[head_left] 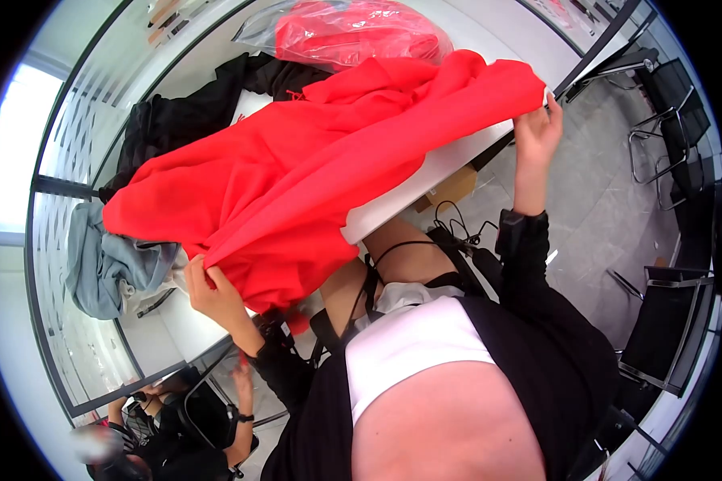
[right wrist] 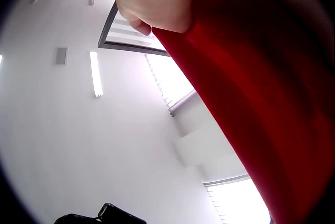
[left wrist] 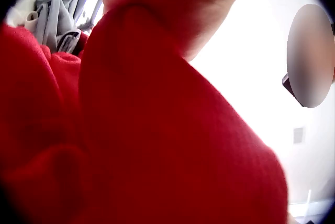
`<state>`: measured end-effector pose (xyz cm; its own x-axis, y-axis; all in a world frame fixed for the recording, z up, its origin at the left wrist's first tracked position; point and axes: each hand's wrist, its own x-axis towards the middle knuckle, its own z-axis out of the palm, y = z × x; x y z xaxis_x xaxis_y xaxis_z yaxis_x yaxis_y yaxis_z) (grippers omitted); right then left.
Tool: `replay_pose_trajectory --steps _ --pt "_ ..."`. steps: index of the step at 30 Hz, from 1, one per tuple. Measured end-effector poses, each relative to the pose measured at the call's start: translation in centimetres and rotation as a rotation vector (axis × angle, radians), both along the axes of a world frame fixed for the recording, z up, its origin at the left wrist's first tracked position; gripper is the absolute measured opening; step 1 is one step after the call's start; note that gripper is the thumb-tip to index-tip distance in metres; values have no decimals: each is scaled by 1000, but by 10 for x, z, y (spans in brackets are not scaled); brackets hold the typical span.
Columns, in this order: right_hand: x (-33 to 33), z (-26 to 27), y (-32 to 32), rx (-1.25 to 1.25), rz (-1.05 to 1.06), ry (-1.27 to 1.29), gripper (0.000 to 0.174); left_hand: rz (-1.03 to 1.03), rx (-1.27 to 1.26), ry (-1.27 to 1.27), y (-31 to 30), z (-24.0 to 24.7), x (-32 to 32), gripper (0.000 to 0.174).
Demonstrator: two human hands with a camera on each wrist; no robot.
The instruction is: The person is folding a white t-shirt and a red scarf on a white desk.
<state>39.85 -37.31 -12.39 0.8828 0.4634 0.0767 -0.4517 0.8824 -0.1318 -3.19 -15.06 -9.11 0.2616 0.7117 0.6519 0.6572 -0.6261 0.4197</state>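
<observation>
A large red fringed cloth [head_left: 297, 164] is stretched between both hands above the white table, with loose folds hanging at the lower left. My left hand [head_left: 218, 301] pinches its near left edge between thumb and fingers. At the far right end, my right hand [head_left: 537, 135] grips the other corner. Part of the fringe shows at the far edge. The left wrist view has the cloth [left wrist: 172, 130] falling broadly below the hand. In the right wrist view its edge [right wrist: 235, 88] runs down taut from the curled fingers.
Behind the cloth lie a clear plastic bag [head_left: 361, 34] with red fabric inside and a black garment [head_left: 176, 120]. Grey-blue clothing [head_left: 112, 260] sits at the table's left. Another person [head_left: 192, 441] is at the lower left. Black chairs [head_left: 666, 329] stand at right; cables [head_left: 453, 228] hang below the table.
</observation>
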Motion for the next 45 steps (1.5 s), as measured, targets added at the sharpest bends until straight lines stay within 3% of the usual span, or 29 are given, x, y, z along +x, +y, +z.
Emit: replay_pose_trajectory --steps 2,7,11,13,16,18,19,22,23,26,29,33,39,45 --pt "5 15 8 -195 -147 -10 28 25 -46 -8 2 1 -7 13" --pt "37 24 22 -235 -66 -19 18 67 -15 3 1 -3 -17 13" --pt "60 27 33 -347 -178 96 21 94 -17 -3 -3 2 -20 13" --pt "68 19 33 -569 -250 -298 24 94 -16 -19 -2 2 -24 12" --pt "77 26 34 -507 -212 -187 30 109 -8 -7 1 -3 -32 11" --pt "68 32 33 -625 -330 -321 30 125 -38 -41 0 -5 -34 10" --pt "70 39 34 -609 -317 -250 31 132 -45 -42 -2 -5 -34 10" --pt "49 39 28 -1047 -729 -1010 32 142 -62 -37 -3 -6 -35 9" --pt "45 47 27 -1122 -794 -1135 34 137 -61 -47 -3 -7 -35 9" --pt "46 62 27 -1207 -681 -1175 32 149 -59 -53 -3 -8 -38 10" --pt "44 69 28 -1191 -532 -1001 34 181 -82 -56 -7 -6 -40 10" --pt "38 76 25 -1230 -558 -1050 52 207 -75 -63 -8 -9 -48 10" --pt "35 80 12 -1323 -465 -1121 47 216 -87 -75 -10 -11 -52 11" --pt "141 51 17 -1330 128 -872 55 245 -63 -102 -4 -15 -57 11"
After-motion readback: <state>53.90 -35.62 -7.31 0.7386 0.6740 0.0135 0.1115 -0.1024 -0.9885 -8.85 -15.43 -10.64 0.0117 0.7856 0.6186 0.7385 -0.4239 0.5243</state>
